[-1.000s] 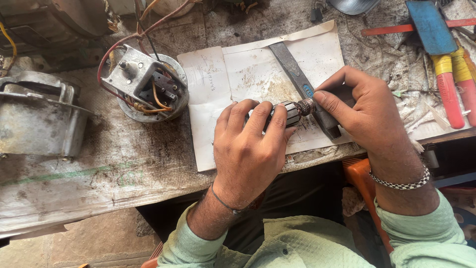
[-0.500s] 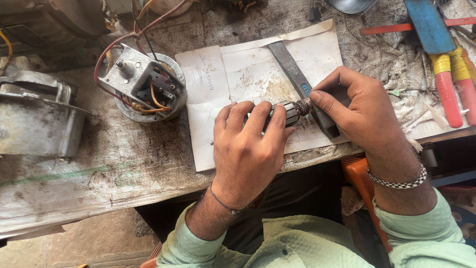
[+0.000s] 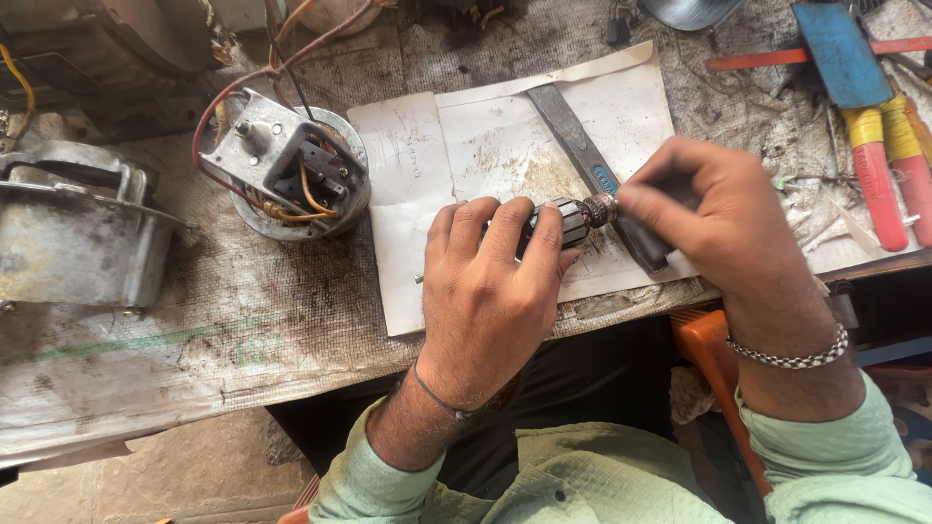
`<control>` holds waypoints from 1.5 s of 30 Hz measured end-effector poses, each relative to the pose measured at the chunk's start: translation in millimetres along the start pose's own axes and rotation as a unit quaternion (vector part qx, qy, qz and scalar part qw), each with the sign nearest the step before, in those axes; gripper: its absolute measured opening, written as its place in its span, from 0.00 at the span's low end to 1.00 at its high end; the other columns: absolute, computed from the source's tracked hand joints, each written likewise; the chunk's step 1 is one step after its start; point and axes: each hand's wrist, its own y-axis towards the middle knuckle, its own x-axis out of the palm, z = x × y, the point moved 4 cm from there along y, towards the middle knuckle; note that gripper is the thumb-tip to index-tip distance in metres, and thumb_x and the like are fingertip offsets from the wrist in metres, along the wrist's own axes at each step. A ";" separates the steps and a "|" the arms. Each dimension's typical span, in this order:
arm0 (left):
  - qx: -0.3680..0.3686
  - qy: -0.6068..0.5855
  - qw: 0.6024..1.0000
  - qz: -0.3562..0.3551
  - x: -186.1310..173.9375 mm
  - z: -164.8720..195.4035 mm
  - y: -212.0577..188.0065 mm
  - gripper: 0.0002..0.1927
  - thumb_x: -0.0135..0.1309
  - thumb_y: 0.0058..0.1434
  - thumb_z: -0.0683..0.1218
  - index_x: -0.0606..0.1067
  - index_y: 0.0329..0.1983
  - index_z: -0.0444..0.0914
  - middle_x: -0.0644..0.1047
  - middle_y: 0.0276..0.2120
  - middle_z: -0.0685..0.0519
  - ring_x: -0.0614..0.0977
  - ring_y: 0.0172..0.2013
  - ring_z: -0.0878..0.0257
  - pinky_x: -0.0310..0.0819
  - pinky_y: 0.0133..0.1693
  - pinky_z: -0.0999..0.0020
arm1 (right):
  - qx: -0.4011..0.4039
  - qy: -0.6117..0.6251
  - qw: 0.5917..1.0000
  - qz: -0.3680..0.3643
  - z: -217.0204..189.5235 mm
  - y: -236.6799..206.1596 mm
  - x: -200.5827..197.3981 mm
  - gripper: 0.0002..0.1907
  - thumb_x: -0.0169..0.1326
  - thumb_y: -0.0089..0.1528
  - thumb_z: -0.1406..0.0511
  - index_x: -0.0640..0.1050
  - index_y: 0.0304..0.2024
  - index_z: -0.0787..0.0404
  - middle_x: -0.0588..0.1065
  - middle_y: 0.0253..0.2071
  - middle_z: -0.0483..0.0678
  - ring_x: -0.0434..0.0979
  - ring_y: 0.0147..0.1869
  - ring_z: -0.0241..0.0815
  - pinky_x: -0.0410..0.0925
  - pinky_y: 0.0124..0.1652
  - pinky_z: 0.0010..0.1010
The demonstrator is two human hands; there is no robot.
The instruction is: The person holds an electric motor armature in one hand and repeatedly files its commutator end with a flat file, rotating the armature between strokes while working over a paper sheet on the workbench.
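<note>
A small motor armature (image 3: 568, 219), dark and ribbed with a coppery commutator at its right end, lies roughly level above the sheet of paper (image 3: 505, 146) near the workbench's front edge. Across the paper a flat grey file (image 3: 573, 131) slants, its dark handle end toward that front edge.

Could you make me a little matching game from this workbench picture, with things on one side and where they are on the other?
Things:
1. motor armature
2. flat file
3. round wired motor part
4. red and yellow tool handles

Places:
A. far right of the bench
B. lying on the white paper
C. left of the paper
D. held in the left hand

Pairs: 1-D, 2-B, 3-C, 4-A
</note>
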 end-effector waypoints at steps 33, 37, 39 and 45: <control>0.001 0.017 1.000 -0.006 -0.8 1.3 1.4 0.25 0.66 0.57 0.47 0.78 0.55 0.31 0.76 0.47 0.47 0.75 0.52 0.49 0.73 0.56 0.49 | -0.073 -0.067 0.995 0.003 -5.4 1.9 3.7 0.06 0.61 0.65 0.66 0.80 0.40 0.64 0.80 0.32 0.45 0.79 0.37 0.31 0.71 0.36 0.25; 0.003 0.028 1.000 -0.001 -1.8 1.7 1.2 0.24 0.66 0.57 0.48 0.78 0.54 0.31 0.76 0.47 0.48 0.75 0.52 0.49 0.73 0.56 0.48 | -0.074 -0.084 0.994 0.012 -4.8 1.4 4.3 0.06 0.61 0.66 0.67 0.80 0.41 0.65 0.80 0.32 0.45 0.78 0.36 0.31 0.70 0.36 0.25; 0.002 0.025 1.000 0.001 -2.0 1.7 1.2 0.24 0.66 0.57 0.48 0.78 0.54 0.31 0.76 0.47 0.48 0.75 0.51 0.50 0.73 0.55 0.49 | -0.061 -0.073 0.995 -0.005 -3.8 1.2 3.5 0.06 0.62 0.64 0.67 0.80 0.39 0.65 0.80 0.30 0.47 0.76 0.35 0.32 0.70 0.34 0.26; 0.000 0.018 1.000 -0.001 -1.2 0.8 1.4 0.24 0.66 0.58 0.47 0.78 0.54 0.31 0.76 0.46 0.47 0.75 0.51 0.49 0.74 0.52 0.53 | -0.096 -0.076 0.992 0.024 -7.2 0.2 5.2 0.06 0.61 0.66 0.67 0.80 0.41 0.64 0.80 0.32 0.45 0.78 0.37 0.30 0.70 0.36 0.23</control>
